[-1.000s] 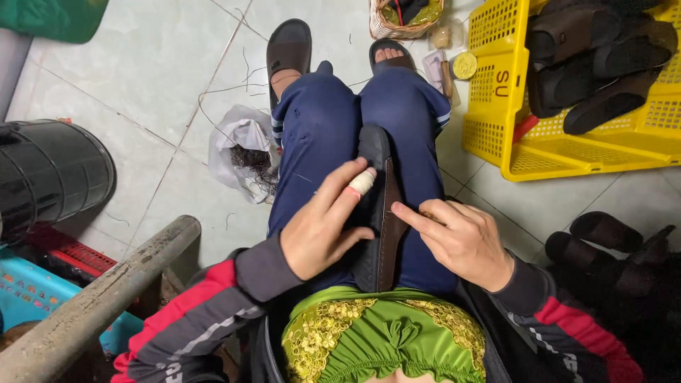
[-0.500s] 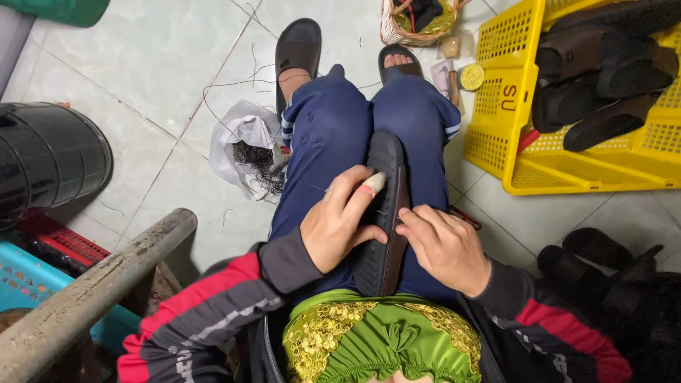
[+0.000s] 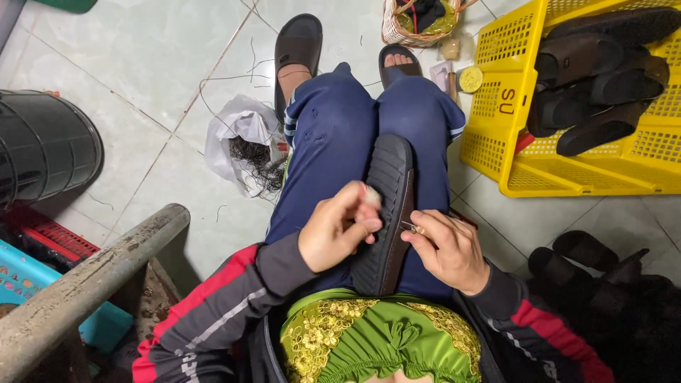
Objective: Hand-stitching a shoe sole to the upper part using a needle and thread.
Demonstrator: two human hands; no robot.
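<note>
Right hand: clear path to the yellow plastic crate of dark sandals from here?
Probably yes. The yellow plastic crate sits on the floor just beyond the right knee, nothing between, but the right hand is busy pinching a small tool against the black shoe sole on the lap.

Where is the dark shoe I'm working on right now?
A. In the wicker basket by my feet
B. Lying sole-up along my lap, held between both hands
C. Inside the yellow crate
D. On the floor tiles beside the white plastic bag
B: the dark shoe lies sole-up along the lap, with the left hand gripping its left edge and the right hand at its right edge, pinching a small tool whose kind I cannot tell.
</note>
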